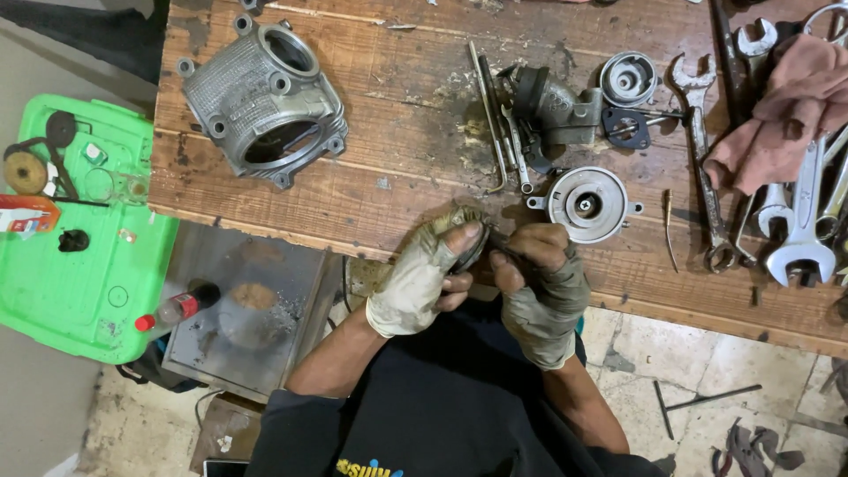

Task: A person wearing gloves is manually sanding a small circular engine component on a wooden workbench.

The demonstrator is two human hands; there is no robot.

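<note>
Both gloved hands meet at the near edge of the worn wooden bench (397, 190). Left hand (420, 278) pinches a small dark ring-shaped part (473, 252); right hand (539, 287) grips a thin metal tool (497, 240) against it. Risk: tool slips off, gouging part or jabbing fingers.

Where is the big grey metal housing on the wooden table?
The grey metal housing lies at the upper left of the wooden table, beside the green plastic tray, far from both hands.
</note>
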